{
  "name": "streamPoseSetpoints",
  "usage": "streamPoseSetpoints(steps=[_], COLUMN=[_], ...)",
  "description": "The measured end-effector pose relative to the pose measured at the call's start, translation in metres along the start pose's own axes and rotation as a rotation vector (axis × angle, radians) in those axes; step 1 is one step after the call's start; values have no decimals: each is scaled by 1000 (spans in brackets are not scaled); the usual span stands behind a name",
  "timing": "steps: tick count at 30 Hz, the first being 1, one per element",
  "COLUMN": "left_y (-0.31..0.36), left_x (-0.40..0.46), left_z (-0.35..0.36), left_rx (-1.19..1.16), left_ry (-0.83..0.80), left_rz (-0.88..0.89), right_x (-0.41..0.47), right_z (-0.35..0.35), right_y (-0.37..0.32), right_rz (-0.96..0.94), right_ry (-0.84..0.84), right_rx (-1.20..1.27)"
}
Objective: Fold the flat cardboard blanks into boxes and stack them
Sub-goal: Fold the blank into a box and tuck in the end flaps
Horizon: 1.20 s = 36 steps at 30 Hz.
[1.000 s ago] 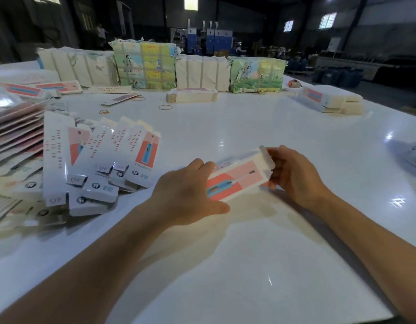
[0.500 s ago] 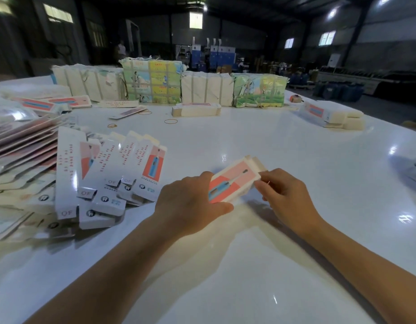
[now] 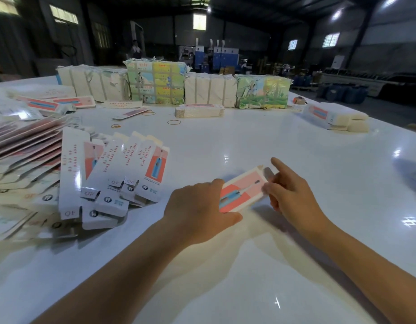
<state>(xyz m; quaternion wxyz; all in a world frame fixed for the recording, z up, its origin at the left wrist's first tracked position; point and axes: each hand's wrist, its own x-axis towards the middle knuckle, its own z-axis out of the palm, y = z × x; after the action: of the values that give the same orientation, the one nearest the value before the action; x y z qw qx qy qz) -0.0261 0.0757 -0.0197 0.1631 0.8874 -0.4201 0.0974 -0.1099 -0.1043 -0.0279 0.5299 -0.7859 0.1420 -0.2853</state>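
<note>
From the head view, the left hand [image 3: 197, 206] keeps its grip closed around the near end of the pink box [image 3: 243, 191], low over the white counter [image 3: 295, 141]. The right hand [image 3: 288, 192] now pinches the far end, its index finger newly lifted straight. Folded boxes [image 3: 113, 176] lie fanned to the left.
</note>
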Motion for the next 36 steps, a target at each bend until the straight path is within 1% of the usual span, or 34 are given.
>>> streamPoseSetpoints(steps=[3,7,9,12,14,15,17,18,19,20,21,22,23,24,25,26,29,30,31,32,35,36], left_y=[3,2,1,0,0,0,-1,-1,-1,0,1,3,6,7,8,9,9,9,9,9,8,9], left_x=[0,-2,-3,-2,-2,-2,-2,-1,-1,-2,-2,-3,-4,-4,-5,-4,-4,-5,-6,-7,-7,-7], left_z=[2,1,2,3,2,2,2,2,2,3,3,3,4,5,6,7,9,9,9,10,9,9], left_rx=[53,14,-2,-19,-16,-17,-43,-57,-69,-83,-101,-118,-123,-114,-102,-92,-95,-100,-98,-89,-65,-64], left_ry=[10,15,12,-4,-6,-5,2,7,13,14,9,-1,-12,-22,-23,-17,4,5,8,16,62,73], left_rz=[18,29,45,42,41,38,18,6,0,-1,3,10,18,23,25,25,25,25,29,33,38,40], right_x=[1,-2,-3,-2,-3,-3,-2,-2,0,2,3,4,6,5,4,1,-6,-7,-7,-8,-4,-2], right_z=[0,-1,-1,-1,-1,-2,-6,-6,-7,-8,-8,-8,-9,-7,-6,-3,1,1,1,1,0,0], right_y=[2,-1,-1,1,1,1,2,2,4,4,3,1,2,-1,1,2,11,11,14,15,10,7], right_rz=[-57,-162,-170,-145,-168,-205,-279,-298,-263,-159,9,201,374,443,424,325,-154,-232,-273,-266,-73,-28], right_ry=[-30,-9,-38,-90,-108,-74,87,167,202,187,109,-21,-140,-205,-208,-176,-46,-31,-35,-42,-77,-88], right_rx=[-114,-279,-344,-367,-411,-464,-603,-630,-562,-381,-73,295,591,701,642,500,-268,-389,-425,-385,111,205])
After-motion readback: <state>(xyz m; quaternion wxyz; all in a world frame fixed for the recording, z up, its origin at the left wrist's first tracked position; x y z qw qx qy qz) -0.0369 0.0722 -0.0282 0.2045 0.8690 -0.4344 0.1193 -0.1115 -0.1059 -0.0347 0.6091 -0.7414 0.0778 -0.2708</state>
